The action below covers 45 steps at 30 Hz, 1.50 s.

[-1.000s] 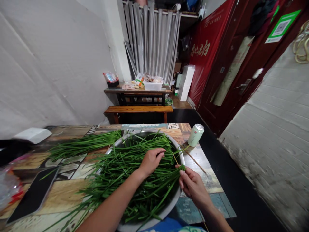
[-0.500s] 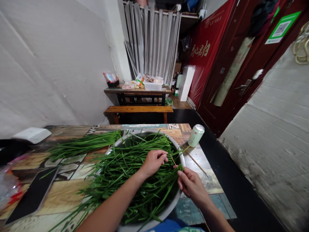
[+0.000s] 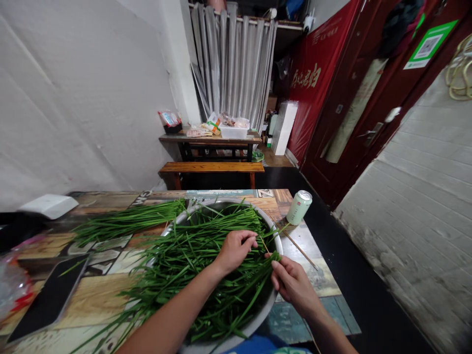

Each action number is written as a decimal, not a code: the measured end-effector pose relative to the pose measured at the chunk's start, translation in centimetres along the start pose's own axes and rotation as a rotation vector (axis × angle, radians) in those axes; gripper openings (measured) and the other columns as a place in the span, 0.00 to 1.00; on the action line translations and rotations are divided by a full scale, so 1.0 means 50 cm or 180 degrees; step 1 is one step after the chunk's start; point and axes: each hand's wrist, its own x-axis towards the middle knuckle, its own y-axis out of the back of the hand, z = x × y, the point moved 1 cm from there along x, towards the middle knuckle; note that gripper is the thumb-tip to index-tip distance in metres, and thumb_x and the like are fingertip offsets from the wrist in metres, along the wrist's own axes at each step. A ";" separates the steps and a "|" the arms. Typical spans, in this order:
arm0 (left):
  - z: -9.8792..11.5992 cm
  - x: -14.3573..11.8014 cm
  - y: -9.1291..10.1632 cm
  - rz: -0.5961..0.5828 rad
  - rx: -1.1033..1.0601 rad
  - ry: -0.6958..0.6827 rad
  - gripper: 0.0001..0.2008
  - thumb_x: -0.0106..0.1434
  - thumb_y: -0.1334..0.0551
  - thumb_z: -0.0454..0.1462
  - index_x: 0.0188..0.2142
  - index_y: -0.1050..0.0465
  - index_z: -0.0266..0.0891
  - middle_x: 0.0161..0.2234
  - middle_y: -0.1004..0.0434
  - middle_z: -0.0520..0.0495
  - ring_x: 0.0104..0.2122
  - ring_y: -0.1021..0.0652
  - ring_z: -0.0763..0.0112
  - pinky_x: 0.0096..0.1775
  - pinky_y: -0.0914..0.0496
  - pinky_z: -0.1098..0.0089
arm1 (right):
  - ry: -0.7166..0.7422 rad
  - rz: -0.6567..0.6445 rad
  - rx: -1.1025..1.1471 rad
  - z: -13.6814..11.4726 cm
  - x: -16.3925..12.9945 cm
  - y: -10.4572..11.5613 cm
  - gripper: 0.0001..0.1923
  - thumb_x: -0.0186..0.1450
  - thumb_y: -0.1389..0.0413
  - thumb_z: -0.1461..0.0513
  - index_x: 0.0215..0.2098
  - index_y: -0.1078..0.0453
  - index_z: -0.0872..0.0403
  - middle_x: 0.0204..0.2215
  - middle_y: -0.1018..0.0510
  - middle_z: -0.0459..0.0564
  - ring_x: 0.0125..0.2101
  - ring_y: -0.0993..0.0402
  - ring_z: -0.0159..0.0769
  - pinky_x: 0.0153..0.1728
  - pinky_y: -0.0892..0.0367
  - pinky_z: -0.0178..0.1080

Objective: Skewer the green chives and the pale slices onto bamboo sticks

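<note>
Garlic chives (image 3: 206, 265): long, flat, green blades, heaped loosely across a wide metal basin (image 3: 275, 236), ends spilling over its left rim onto the table. Thin wooden skewer (image 3: 264, 244): tilted, among the blades by the basin's right rim.

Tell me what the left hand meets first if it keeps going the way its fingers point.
Probably the thin skewer just past the left hand, then the bowl's rim; depth is unclear.
</note>
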 end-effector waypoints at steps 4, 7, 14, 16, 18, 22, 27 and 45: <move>-0.003 -0.002 0.002 -0.0038 0.0132 -0.0158 0.13 0.57 0.46 0.38 0.34 0.25 0.36 0.27 0.23 0.48 0.26 0.26 0.73 0.33 0.32 0.73 | 0.0020 -0.0005 0.0025 0.005 0.000 0.003 0.22 0.58 0.46 0.50 0.42 0.35 0.58 0.09 0.38 0.36 0.06 0.55 0.18 0.07 0.60 0.24; 0.002 -0.008 -0.001 -0.0185 0.0113 -0.0285 0.12 0.58 0.46 0.37 0.35 0.25 0.37 0.29 0.22 0.48 0.29 0.25 0.71 0.36 0.32 0.72 | 0.0052 -0.0023 0.0071 0.007 -0.001 0.004 0.23 0.59 0.47 0.51 0.46 0.38 0.58 0.10 0.36 0.36 0.06 0.54 0.18 0.07 0.59 0.24; 0.032 -0.025 -0.005 -0.0921 0.0303 -0.0856 0.12 0.58 0.45 0.36 0.37 0.24 0.40 0.38 0.23 0.46 0.37 0.25 0.70 0.41 0.33 0.72 | 0.0222 0.0061 0.0323 0.010 -0.006 0.010 0.21 0.60 0.47 0.54 0.48 0.40 0.56 0.12 0.36 0.36 0.07 0.55 0.17 0.08 0.59 0.23; 0.024 -0.017 0.011 -0.0413 0.0695 -0.0815 0.13 0.60 0.47 0.37 0.37 0.25 0.40 0.38 0.24 0.45 0.38 0.26 0.69 0.42 0.35 0.69 | 0.0228 0.0106 0.0343 0.012 -0.010 0.013 0.20 0.60 0.47 0.54 0.47 0.38 0.56 0.12 0.37 0.36 0.08 0.55 0.17 0.08 0.60 0.23; 0.007 -0.007 0.026 0.0100 0.1303 -0.0774 0.13 0.61 0.48 0.37 0.37 0.25 0.39 0.37 0.24 0.45 0.38 0.27 0.68 0.43 0.36 0.66 | 0.0208 0.0093 0.0318 0.015 -0.013 0.016 0.19 0.60 0.47 0.54 0.46 0.38 0.57 0.12 0.37 0.37 0.08 0.55 0.17 0.08 0.60 0.23; -0.027 0.001 0.026 -0.0028 0.2384 -0.0908 0.09 0.59 0.44 0.37 0.34 0.25 0.41 0.32 0.26 0.46 0.35 0.30 0.66 0.39 0.40 0.64 | 0.0169 0.0067 0.0275 0.022 -0.017 0.019 0.18 0.61 0.48 0.55 0.46 0.38 0.57 0.12 0.36 0.37 0.08 0.55 0.17 0.08 0.61 0.23; -0.046 0.006 0.011 0.0087 0.2777 -0.0888 0.10 0.61 0.47 0.37 0.37 0.27 0.42 0.32 0.28 0.47 0.35 0.32 0.68 0.38 0.41 0.66 | 0.0131 0.0041 0.0249 0.028 -0.013 0.020 0.16 0.62 0.48 0.56 0.45 0.38 0.57 0.12 0.37 0.36 0.07 0.55 0.17 0.07 0.61 0.23; -0.030 0.011 -0.001 0.0336 0.1473 -0.0805 0.06 0.56 0.41 0.35 0.31 0.26 0.40 0.33 0.24 0.49 0.35 0.27 0.69 0.41 0.36 0.68 | 0.0102 0.0002 0.0242 0.027 -0.007 0.019 0.16 0.62 0.48 0.56 0.44 0.38 0.57 0.11 0.37 0.36 0.07 0.56 0.16 0.07 0.61 0.23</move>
